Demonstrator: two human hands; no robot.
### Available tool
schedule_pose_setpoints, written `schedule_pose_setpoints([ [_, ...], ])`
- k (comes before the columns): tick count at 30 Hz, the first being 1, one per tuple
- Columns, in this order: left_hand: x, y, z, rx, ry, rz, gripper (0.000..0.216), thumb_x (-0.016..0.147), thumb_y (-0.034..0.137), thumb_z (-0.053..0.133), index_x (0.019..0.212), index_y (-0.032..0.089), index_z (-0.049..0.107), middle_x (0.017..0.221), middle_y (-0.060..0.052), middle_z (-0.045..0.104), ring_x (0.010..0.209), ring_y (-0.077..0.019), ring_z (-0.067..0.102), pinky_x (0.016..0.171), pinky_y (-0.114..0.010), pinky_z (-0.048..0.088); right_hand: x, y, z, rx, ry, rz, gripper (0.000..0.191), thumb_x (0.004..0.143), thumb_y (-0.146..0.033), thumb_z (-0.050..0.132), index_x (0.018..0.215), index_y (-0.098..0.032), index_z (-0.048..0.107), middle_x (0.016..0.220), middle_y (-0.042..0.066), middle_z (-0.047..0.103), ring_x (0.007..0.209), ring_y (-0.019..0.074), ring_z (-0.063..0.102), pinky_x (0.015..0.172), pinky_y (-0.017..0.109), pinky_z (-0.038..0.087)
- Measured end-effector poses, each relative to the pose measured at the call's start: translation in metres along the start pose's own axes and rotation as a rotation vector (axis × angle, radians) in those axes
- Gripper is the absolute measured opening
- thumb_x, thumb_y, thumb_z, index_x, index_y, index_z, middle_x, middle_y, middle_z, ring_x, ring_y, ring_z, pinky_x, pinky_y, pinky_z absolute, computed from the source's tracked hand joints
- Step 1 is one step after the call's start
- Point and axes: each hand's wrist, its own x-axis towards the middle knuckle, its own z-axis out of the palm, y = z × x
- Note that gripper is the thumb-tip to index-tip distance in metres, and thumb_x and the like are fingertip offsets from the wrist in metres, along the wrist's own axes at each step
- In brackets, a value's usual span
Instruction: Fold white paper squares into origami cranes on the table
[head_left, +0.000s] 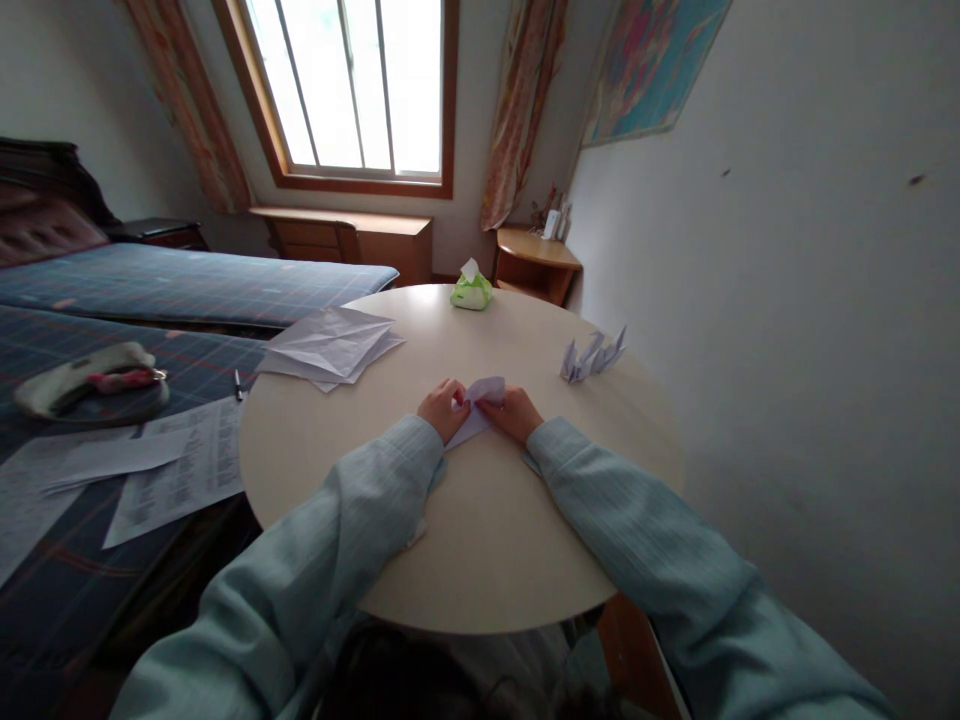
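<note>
Near the middle of the round table point(495, 560), a small piece of folded white paper point(487, 388) is pinched between my two hands. My left hand point(444, 408) grips its left side with thumb and fingers closed. Its right side is held by my right hand point(513, 412), fingers pressed together on it. Part of the paper stands up above the fingers and a pointed part lies below them. Several folded paper figures point(592, 358) stand in a row to the right. On the left lies a stack of creased white sheets point(334, 345).
A green tissue pack point(471, 290) stands at the table's far edge. Left of the table is a bed point(187, 285) with printed sheets point(180, 480), a pen point(238, 386) and a pale bag point(94, 382). A wall point(787, 330) runs along the right.
</note>
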Motion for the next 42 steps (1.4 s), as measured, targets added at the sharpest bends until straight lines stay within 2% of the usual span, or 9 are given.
schedule_pose_setpoints([
  [20,0.0001,-0.0006,0.0005,-0.007,-0.040,-0.004,0.010,0.064,0.016,0.048,0.059,0.018,0.040,0.069,0.000,0.050,0.064,-0.0106,0.047,0.058,-0.022,0.040,0.0004,-0.0018,-0.0013,-0.033,0.003,0.012,0.018,0.075,-0.025,0.046,0.073,-0.014,0.061,0.074,0.005,0.063,0.068,0.0136,0.056,0.061,0.021,0.040],
  [42,-0.0001,-0.0007,0.0008,0.014,-0.038,-0.001,0.012,0.064,0.016,0.049,0.059,0.018,0.039,0.066,0.001,0.048,0.062,-0.0101,0.046,0.057,-0.021,0.039,-0.0002,-0.0016,-0.0005,-0.023,0.000,0.011,0.019,0.075,-0.025,0.046,0.077,-0.014,0.061,0.076,0.005,0.063,0.071,0.0134,0.057,0.064,0.021,0.040],
])
